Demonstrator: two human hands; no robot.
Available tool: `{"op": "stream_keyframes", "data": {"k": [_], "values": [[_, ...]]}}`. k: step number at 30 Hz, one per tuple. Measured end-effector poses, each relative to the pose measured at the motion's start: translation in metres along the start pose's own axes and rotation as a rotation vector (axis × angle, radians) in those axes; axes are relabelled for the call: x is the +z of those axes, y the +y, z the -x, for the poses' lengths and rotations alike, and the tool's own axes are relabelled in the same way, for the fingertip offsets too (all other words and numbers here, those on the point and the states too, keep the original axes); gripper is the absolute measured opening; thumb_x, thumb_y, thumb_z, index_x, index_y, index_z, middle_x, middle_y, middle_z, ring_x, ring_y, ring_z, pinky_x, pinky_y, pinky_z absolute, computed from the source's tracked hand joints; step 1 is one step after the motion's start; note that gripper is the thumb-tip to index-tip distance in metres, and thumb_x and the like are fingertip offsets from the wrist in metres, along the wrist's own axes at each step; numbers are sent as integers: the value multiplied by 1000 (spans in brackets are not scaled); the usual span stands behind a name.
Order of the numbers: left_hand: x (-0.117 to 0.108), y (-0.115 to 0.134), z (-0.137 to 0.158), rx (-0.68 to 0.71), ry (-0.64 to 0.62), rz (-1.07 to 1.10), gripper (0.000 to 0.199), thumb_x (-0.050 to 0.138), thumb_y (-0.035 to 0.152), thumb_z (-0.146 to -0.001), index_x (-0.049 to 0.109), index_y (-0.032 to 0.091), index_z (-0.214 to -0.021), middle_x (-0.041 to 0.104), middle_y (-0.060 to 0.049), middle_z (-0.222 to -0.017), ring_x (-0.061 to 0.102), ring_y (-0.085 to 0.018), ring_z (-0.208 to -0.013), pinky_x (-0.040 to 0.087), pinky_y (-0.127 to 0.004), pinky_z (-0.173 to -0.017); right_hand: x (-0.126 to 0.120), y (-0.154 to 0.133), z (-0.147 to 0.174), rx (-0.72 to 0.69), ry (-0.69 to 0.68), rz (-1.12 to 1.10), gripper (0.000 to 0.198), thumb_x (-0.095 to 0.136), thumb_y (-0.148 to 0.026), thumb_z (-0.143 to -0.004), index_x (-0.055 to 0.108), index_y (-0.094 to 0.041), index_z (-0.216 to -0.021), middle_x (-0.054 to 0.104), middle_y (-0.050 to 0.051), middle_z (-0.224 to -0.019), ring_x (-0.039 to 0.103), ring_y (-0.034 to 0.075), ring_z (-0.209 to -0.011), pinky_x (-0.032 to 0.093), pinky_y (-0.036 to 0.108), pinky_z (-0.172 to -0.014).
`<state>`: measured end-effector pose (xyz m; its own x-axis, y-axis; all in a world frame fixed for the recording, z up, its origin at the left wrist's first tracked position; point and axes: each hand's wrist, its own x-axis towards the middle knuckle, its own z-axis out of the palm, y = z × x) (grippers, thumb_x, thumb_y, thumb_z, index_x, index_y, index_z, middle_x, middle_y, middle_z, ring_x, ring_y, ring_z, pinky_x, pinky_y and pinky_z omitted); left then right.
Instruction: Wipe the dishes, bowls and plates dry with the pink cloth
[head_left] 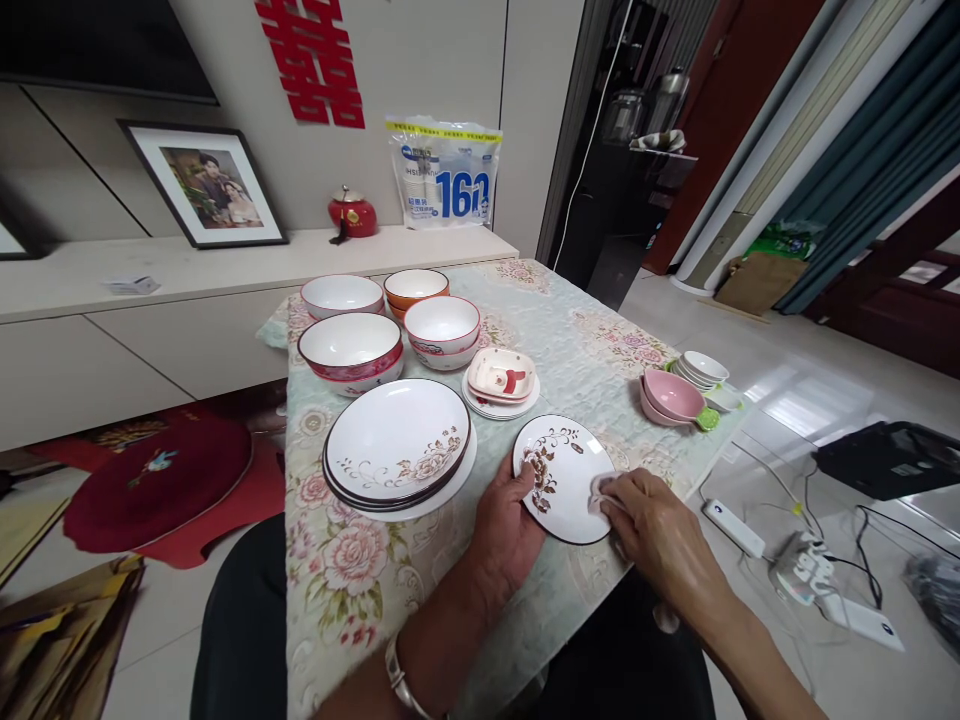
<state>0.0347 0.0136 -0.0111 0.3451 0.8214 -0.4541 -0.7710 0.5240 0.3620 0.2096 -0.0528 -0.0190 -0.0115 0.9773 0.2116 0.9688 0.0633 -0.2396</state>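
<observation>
Close to the person, at the near edge of the table, lies a small round white plate [566,478] with brown flowers and curly vines painted on it. It looks smooth and shiny. The left hand [504,528] holds the plate's left rim, with the thumb on top and the fingers curled around the edge. A silver bracelet [401,682] sits on that wrist. The right hand [656,530] rests on the plate's right side, and its fingers are bunched together, pressing a small pale cloth [602,493] onto the plate.

The soft flowery tablecloth [352,570] has pink roses on pale green.

Just left of the small plate is a stack of big round white plates [397,445] with dark rims and brown flowers. Behind the small plate is a little square dish with red marks [501,375], sitting on small white saucers. To the right, near the table edge, are pink shallow bowls [671,397] and a stack of tiny white dishes [701,368].

Farther back stand four deep bowls, white inside: two with red patterns outside [352,350], an orange one [416,287] and a pale one [341,295].

On the long shelf by the wall are a framed picture [210,187], a red round pot [352,213] and a big plastic bag with blue numbers [444,175].
</observation>
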Motion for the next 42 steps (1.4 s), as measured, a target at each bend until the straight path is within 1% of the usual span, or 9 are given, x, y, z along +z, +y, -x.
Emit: {"op": "stream_keyframes", "data": {"k": [3, 5, 10, 18, 24, 30, 33, 38, 42], "values": [[-2, 0, 0, -4, -27, -23, 48, 56, 8, -90, 59, 17, -137, 77, -13, -115, 70, -28, -114, 48, -48, -111, 6, 13, -19, 119, 57, 29, 15, 55, -25, -95, 67, -22, -104, 65, 8, -97, 66, 24, -82, 49, 34, -68], [-4, 0, -1, 0, -47, -42, 50, 58, 9, -89, 59, 18, -138, 77, -13, -117, 70, -29, -115, 48, -50, -111, 10, 17, -34, 136, 85, 27, 14, 56, -24, -95, 67, -21, -102, 66, 8, -97, 66, 25, -83, 48, 34, -69], [-7, 2, -3, -19, -70, -45, 51, 61, 10, -88, 60, 19, -138, 76, -13, -122, 70, -29, -116, 48, -49, -110, 15, 11, -72, 63, 137, -27, 13, 55, -18, -93, 67, -19, -97, 69, 11, -94, 62, 27, -90, 45, 35, -74], [-6, 5, -2, -36, -58, -49, 53, 57, 7, -89, 54, 18, -141, 77, -11, -118, 71, -27, -114, 49, -48, -110, 9, -4, -108, -126, 82, -208, 14, 59, -18, -90, 68, -23, -100, 73, 7, -101, 62, 25, -100, 47, 35, -85], [-2, 2, -1, -14, -2, 9, 54, 53, 3, -90, 52, 16, -142, 76, -12, -122, 72, -25, -110, 48, -46, -111, 18, 15, -86, 67, 156, -311, 18, 55, -31, -93, 68, -20, -101, 76, 6, -93, 68, 22, -78, 50, 32, -71], [-2, 0, -3, 40, 51, 50, 50, 53, 4, -91, 54, 15, -140, 77, -13, -116, 73, -25, -107, 50, -45, -110, 20, 14, -35, 228, 207, -308, 34, 53, -46, -94, 69, -20, -109, 74, 11, -109, 70, 28, -97, 50, 40, -84], [-3, -1, -3, 71, 42, 68, 49, 55, 5, -90, 54, 16, -138, 76, -12, -116, 73, -24, -105, 50, -44, -109, 17, 6, -18, 270, 183, -307, 36, 54, -50, -94, 69, -21, -111, 74, 10, -111, 69, 28, -98, 51, 40, -84], [-4, -3, -4, 74, 22, 86, 54, 56, 2, -87, 53, 19, -139, 77, -9, -113, 73, -21, -103, 50, -43, -108, 17, 1, -16, 227, 171, -249, 31, 55, -44, -96, 69, -20, -111, 71, 9, -103, 67, 26, -93, 50, 38, -80], [-5, -3, -5, 73, 16, 44, 56, 60, 4, -85, 53, 21, -139, 78, -7, -110, 73, -20, -99, 50, -42, -107, 20, -5, -24, 101, 188, 4, 22, 52, -27, -98, 70, -17, -105, 63, 11, -100, 61, 26, -89, 47, 35, -75]]}}
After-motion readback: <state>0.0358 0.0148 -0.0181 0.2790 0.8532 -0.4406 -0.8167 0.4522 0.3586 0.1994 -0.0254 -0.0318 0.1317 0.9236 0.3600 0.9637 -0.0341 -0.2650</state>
